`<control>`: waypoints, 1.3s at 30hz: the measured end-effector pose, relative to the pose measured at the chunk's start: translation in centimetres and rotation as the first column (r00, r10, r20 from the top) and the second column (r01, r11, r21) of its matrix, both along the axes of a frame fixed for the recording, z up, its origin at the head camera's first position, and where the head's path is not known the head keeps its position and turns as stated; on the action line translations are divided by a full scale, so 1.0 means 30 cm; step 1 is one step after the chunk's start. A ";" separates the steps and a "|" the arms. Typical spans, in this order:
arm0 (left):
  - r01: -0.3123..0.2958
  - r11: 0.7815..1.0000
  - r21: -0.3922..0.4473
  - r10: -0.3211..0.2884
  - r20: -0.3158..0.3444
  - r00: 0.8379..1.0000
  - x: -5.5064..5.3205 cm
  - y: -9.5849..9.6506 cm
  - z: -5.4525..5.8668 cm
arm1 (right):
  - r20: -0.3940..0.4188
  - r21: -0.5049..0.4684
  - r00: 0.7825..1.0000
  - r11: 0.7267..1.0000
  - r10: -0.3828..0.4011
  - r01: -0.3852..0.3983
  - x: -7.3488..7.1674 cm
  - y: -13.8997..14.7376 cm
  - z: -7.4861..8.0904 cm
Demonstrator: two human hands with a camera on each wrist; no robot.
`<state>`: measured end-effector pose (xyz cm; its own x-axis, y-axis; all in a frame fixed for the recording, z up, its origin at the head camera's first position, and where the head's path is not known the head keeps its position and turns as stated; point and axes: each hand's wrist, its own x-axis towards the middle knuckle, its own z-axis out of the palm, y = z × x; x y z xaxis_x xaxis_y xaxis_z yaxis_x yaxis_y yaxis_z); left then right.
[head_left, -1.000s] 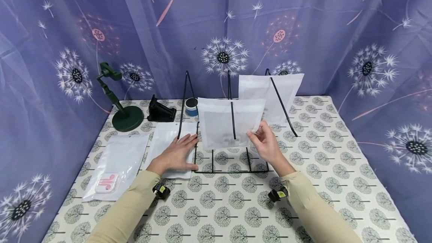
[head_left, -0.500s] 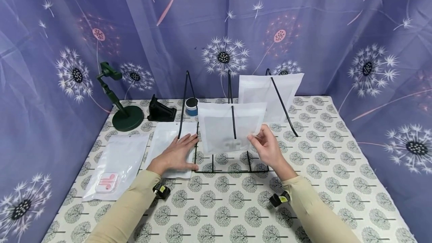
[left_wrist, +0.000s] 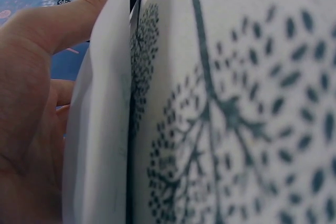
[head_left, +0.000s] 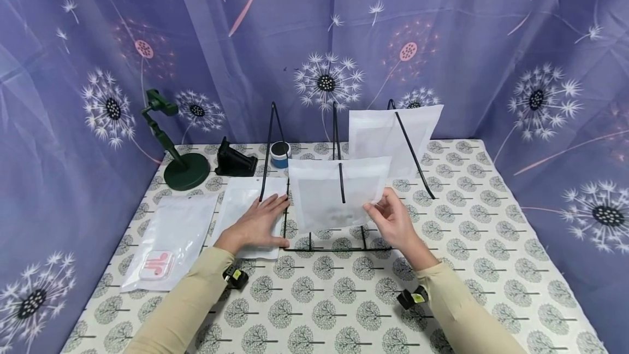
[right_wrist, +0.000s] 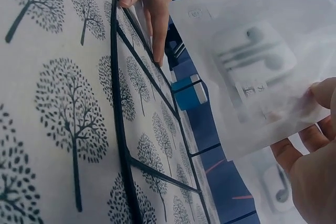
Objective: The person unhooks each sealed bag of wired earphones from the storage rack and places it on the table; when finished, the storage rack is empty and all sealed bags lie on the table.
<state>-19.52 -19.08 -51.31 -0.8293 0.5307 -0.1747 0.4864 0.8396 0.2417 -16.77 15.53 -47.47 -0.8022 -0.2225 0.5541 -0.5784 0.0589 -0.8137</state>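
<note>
My right hand [head_left: 393,220] pinches the lower right corner of a white translucent zip pouch [head_left: 316,195]. The pouch hangs on the middle hook of a black wire display rack [head_left: 339,250]. Through its side in the right wrist view shows a set of earphones [right_wrist: 257,51] in a case. With fingers spread, my left hand [head_left: 257,223] rests over a white pouch [head_left: 236,195] lying flat and the left edge of the rack's base. On the right hook hangs another white pouch [head_left: 383,135].
At the left lies a pouch [head_left: 182,217] with a pink earphone case [head_left: 156,265] showing. Behind stand a dark green stand [head_left: 185,171], a black holder [head_left: 235,160] and a blue jar [head_left: 279,157]. A purple curtain [head_left: 275,26] encloses the patterned tablecloth [head_left: 462,266].
My right hand has drawn the pouch lower and nearer along the middle hook, so less of the hook's front end shows below its top edge. The left hand has stayed in place.
</note>
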 end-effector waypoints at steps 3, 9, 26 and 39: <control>0.001 1.000 0.004 -0.001 0.001 1.000 0.000 0.000 0.000 | 0.010 0.001 1.000 1.000 -0.012 0.012 0.014 -0.003 0.006; -0.002 1.000 0.014 0.002 0.003 1.000 0.001 -0.002 0.000 | 0.007 -0.003 1.000 1.000 0.001 -0.001 0.030 -0.003 0.005; -0.005 1.000 -0.001 0.005 0.001 1.000 -0.003 -0.003 -0.003 | -0.015 -0.041 0.997 0.996 0.074 -0.074 0.066 0.001 -0.004; 0.003 1.000 -0.007 -0.003 0.005 1.000 -0.001 -0.004 0.003 | -0.021 -0.030 0.997 0.997 0.072 -0.073 0.112 -0.003 0.003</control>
<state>-19.55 -19.19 -51.22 -0.8269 0.5320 -0.1820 0.4878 0.8398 0.2385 -13.40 15.44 -47.38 -0.7732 -0.2626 0.5772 -0.5964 -0.0084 -0.8027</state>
